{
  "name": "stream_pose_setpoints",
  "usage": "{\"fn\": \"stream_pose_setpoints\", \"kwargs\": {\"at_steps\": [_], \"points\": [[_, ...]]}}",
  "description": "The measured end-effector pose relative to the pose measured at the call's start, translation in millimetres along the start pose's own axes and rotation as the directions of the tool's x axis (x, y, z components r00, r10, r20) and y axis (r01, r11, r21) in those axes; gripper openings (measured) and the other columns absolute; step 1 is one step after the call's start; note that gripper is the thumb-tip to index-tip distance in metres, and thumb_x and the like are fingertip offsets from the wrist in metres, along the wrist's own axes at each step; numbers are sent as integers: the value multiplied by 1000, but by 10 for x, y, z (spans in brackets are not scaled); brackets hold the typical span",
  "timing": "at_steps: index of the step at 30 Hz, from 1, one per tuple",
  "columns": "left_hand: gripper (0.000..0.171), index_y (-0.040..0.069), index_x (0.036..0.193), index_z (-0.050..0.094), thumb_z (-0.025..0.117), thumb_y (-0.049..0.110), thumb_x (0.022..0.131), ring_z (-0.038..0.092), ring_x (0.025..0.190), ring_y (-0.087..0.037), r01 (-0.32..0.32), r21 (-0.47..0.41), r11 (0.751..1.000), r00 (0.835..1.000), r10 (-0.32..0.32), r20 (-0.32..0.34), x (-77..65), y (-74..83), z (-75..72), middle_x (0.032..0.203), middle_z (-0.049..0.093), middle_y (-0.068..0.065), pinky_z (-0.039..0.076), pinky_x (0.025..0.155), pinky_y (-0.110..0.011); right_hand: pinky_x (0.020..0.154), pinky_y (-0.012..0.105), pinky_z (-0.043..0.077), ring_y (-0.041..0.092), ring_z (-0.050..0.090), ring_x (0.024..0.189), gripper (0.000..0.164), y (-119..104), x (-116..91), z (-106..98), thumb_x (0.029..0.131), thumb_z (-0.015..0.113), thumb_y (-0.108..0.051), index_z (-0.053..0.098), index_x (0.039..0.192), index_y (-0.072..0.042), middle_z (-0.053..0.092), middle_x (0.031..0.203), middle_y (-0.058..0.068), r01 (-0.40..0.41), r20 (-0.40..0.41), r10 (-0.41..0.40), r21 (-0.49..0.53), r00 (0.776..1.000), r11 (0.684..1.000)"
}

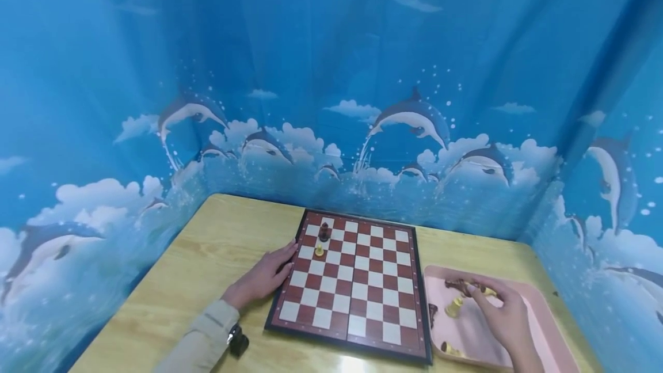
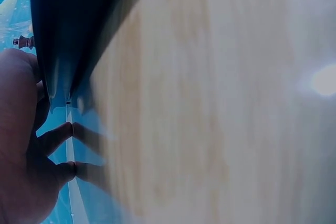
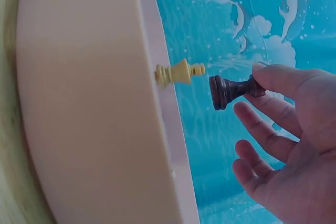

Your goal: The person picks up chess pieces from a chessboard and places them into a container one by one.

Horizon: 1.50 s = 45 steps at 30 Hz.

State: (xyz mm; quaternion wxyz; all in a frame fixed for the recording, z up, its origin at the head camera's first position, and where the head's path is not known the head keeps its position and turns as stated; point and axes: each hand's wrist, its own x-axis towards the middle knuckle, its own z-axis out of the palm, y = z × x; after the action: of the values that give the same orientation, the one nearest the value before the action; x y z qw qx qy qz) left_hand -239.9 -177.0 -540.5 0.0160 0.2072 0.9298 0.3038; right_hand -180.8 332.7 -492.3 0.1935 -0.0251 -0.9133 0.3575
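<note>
My right hand [image 1: 499, 309] is over the pink tray [image 1: 549, 315], pinching a dark brown chess piece [image 3: 233, 90] by its top between thumb and finger. Its base points away from the palm, and the other fingers are loosely bent. In the right wrist view a yellow chess piece [image 3: 178, 73] stands just past the tray's rim. My left hand [image 1: 261, 274] rests at the left edge of the red-and-white chessboard [image 1: 357, 286], fingertips on its border. On the board's far left squares stand a dark chess piece [image 1: 324, 232] and a yellow pawn [image 1: 319, 250].
Inside the tray lie a yellow piece [image 1: 454, 307], a dark piece [image 1: 433, 312] and several others. The tray sits against the board's right side on a wooden table [image 1: 207, 252]. A blue dolphin-print curtain [image 1: 331, 73] hangs around the table's far edges.
</note>
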Motion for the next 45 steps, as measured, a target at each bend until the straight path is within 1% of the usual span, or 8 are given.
{"fn": "stream_pose_setpoints", "kwargs": {"at_steps": [5,10,16,25,29,34,37,45], "points": [[55,3,158,32,45,25,109,32,149,-41,-27,10,1000,1000,27,-4,29,15,32,166,26,-15,22,118,-71,93,52,49,-26,35,97,26,112,-63,-40,95,74,-24,77,115,-8,72,122,19,-86,19,86,0,996,996],[54,4,158,33,45,26,109,33,149,-41,-30,21,999,1000,30,9,26,4,76,166,26,-15,23,118,-71,94,60,48,-28,33,92,26,243,-102,-58,94,75,-22,77,112,-4,72,118,21,-128,24,129,-13,991,992],[55,6,159,31,44,27,110,31,151,-38,-14,-2,1000,1000,14,9,45,4,42,167,24,-12,19,120,-69,90,50,51,-32,32,86,25,362,-78,-50,93,76,-20,77,108,-1,76,105,19,-131,3,131,-41,991,991],[55,2,157,32,47,23,109,32,150,-41,-11,-5,1000,1000,11,17,4,6,24,166,26,-17,19,119,-72,91,45,48,-32,26,92,32,494,-90,-44,95,74,-25,75,114,0,66,129,27,-175,70,178,-52,981,983],[55,5,159,30,44,27,110,29,151,-39,-3,-16,1000,1000,3,21,9,-9,19,167,24,-13,18,120,-71,87,29,46,-32,26,94,28,508,-55,-70,94,74,-21,75,113,0,68,125,27,-123,44,126,-67,991,990],[55,6,159,31,44,26,110,31,150,-39,-9,-20,1000,1000,9,-1,30,-32,-26,167,25,-13,19,118,-73,78,16,43,-32,32,90,25,387,4,-72,90,77,-16,77,110,-1,75,108,20,-65,0,65,-63,998,996],[55,6,159,30,44,26,110,30,151,-39,-10,-14,1000,1000,10,5,37,-43,-67,167,25,-13,18,118,-73,80,16,44,-30,38,91,24,255,20,-56,90,77,-14,77,111,-3,77,106,9,-49,2,49,-34,999,998],[56,6,159,29,44,27,110,29,151,-38,-8,-19,1000,1000,9,14,38,-18,-55,168,24,-11,18,119,-72,89,27,49,-22,43,97,27,-140,34,-16,97,71,-21,75,120,-7,72,119,15,-32,112,29,22,993,999]]}}
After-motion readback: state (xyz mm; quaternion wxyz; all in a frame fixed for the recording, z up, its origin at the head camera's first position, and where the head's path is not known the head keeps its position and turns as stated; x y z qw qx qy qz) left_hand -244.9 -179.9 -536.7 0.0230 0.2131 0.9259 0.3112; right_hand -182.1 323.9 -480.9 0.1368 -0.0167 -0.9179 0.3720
